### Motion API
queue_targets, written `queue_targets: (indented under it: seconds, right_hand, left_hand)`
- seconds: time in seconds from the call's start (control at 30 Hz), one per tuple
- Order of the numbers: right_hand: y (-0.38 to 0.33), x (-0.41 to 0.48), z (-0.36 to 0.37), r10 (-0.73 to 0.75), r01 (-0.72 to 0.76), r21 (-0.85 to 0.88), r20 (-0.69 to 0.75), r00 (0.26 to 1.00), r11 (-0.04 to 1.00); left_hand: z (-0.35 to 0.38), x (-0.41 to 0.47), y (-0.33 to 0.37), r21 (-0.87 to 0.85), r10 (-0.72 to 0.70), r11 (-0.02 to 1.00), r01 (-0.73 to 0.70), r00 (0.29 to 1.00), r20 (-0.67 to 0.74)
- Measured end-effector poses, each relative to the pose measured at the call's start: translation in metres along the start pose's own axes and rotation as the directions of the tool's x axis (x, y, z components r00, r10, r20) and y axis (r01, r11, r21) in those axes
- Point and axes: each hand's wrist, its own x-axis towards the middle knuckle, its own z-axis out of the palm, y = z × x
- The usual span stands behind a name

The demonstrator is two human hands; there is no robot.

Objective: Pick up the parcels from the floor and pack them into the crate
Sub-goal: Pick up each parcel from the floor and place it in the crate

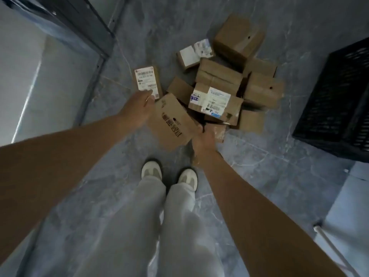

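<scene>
Floor (pixel 259 166): grey stone-look tile with pale veining, smooth, with a soft sheen. Parcels (pixel 219 80): brown corrugated cardboard, matt, several creased and dented at the edges. Printed box (pixel 173 120): same matt cardboard, dark ink lettering on its face. Labelled parcel (pixel 216 102): white paper label, slightly glossy tape bands (finish blurred, appears to be clear plastic tape). Small parcel (pixel 147 81): white paper label on cardboard. Crate (pixel 335 100): black plastic, matt, perforated lattice walls. Frame (pixel 95 43): dark grey metal, painted, smooth. Trousers (pixel 179 226): pale woven cloth, matt. Shoes (pixel 151 170): off-white with grey panels, matt.
</scene>
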Motion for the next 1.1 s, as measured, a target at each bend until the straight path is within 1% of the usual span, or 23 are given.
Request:
queue_targets:
  seconds: [0.07,0.1,0.13,0.2,0.27,0.33,0.43,0.5,0.57,0.6,0.67,0.73,0.8,0.87,1.0,1.07,1.1]
  right_hand:
    - [0.012,0.031,0.015,0.12,-0.108,0.156,-0.068,0.99,0.982]
    - [0.017,0.048,0.021,0.188,-0.165,0.242,-0.076,0.979,0.956]
    - [0.023,0.067,0.027,0.242,-0.216,0.286,-0.059,0.969,0.934]
    - [0.027,0.086,0.034,0.324,-0.311,0.3,0.008,0.946,0.902]
    - [0.02,0.085,0.037,0.339,-0.345,0.33,0.078,0.938,0.879]
    - [0.007,0.076,0.038,0.34,-0.358,0.319,0.111,0.934,0.878]
    - [-0.013,0.036,0.031,0.344,-0.369,0.296,0.132,0.929,0.881]
    - [-0.033,-0.002,0.025,0.318,-0.364,0.35,0.182,0.93,0.863]
    - [-0.063,-0.041,0.017,0.258,-0.326,0.355,0.228,0.939,0.876]
    - [-0.083,-0.063,0.011,0.231,-0.302,0.344,0.231,0.945,0.889]
    - [-0.129,-0.111,-0.006,0.168,-0.23,0.323,0.209,0.963,0.918]
    - [-0.18,-0.163,-0.029,0.074,-0.134,0.303,0.203,0.976,0.943]
    - [-0.23,-0.215,-0.058,-0.035,-0.037,0.34,0.204,0.978,0.94]
    - [-0.276,-0.264,-0.089,-0.146,0.067,0.382,0.183,0.972,0.922]
    - [-0.342,-0.359,-0.138,-0.355,0.284,0.332,0.176,0.918,0.9]
    - [-0.361,-0.409,-0.157,-0.465,0.391,0.321,0.195,0.864,0.862]
    - [-0.368,-0.431,-0.166,-0.523,0.444,0.326,0.213,0.825,0.835]
  left_hand:
    - [0.022,0.02,-0.01,-0.11,-0.161,0.981,0.161,0.987,0.008]
    - [0.033,0.031,-0.016,-0.192,-0.256,0.948,0.252,0.967,0.006]
    - [0.042,0.038,-0.021,-0.26,-0.326,0.911,0.32,0.945,0.019]
    - [0.054,0.047,-0.03,-0.366,-0.403,0.848,0.384,0.915,0.026]
    - [0.056,0.047,-0.037,-0.406,-0.424,0.827,0.389,0.906,0.005]
    - [0.047,0.04,-0.038,-0.438,-0.433,0.809,0.392,0.901,0.006]
    - [0.02,0.015,-0.032,-0.481,-0.426,0.796,0.367,0.905,-0.013]
    - [-0.007,-0.012,-0.025,-0.537,-0.45,0.762,0.363,0.892,-0.036]
    - [-0.042,-0.041,-0.014,-0.6,-0.503,0.708,0.371,0.862,-0.06]
    - [-0.062,-0.059,-0.005,-0.618,-0.528,0.688,0.381,0.847,-0.066]
    - [-0.107,-0.093,0.023,-0.673,-0.538,0.653,0.348,0.838,-0.089]
    - [-0.159,-0.131,0.059,-0.728,-0.518,0.624,0.284,0.848,-0.113]
    - [-0.21,-0.171,0.096,-0.777,-0.464,0.596,0.204,0.877,-0.126]
    - [-0.251,-0.205,0.125,-0.839,-0.417,0.528,0.135,0.901,-0.118]
    - [-0.311,-0.278,0.184,-0.902,-0.344,0.432,-0.014,0.922,-0.178]
    - [-0.332,-0.319,0.214,-0.908,-0.324,0.398,-0.128,0.907,-0.27]
    - [-0.341,-0.338,0.226,-0.902,-0.32,0.383,-0.196,0.888,-0.329]
